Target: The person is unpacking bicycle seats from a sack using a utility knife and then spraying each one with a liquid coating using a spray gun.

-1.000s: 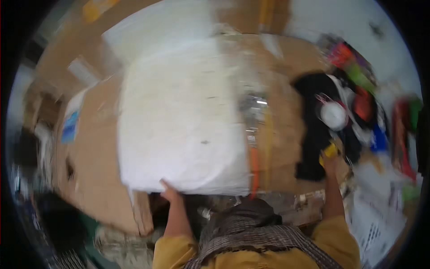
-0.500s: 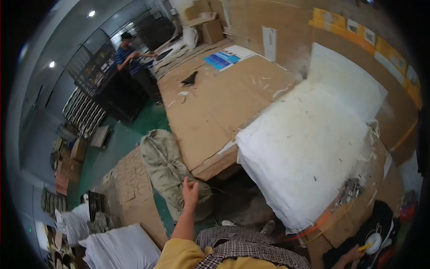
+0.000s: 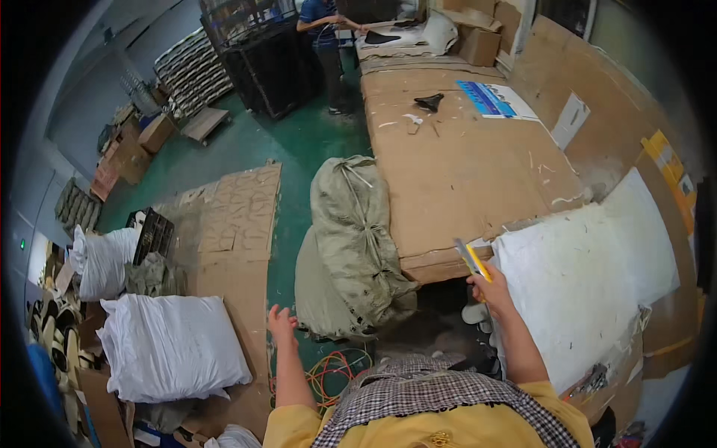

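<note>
My right hand (image 3: 491, 290) is closed round a yellow utility knife (image 3: 477, 263), its blade pointing up and to the left. The hand hovers by the front edge of the cardboard-covered table (image 3: 455, 201). My left hand (image 3: 282, 325) is empty, fingers apart and slightly curled, just left of the lower end of the green woven sacks. Of these stacked sacks, the upper green sack (image 3: 351, 201) is tied with cord and leans against the table. The lower green sack (image 3: 317, 291) sits under its left side.
White sheeting (image 3: 575, 276) covers the worktop on the right. A black bicycle saddle (image 3: 429, 102) and a blue-white printed sheet (image 3: 497, 101) lie on the table. A person (image 3: 321, 45) stands beyond it. A white sack (image 3: 175, 347) lies at left; orange cords (image 3: 328, 373) tangle on the floor.
My right hand has come from the lower right to the table's front edge with the yellow utility knife. The view has swung left. My left hand is now lower, beside the sacks.
</note>
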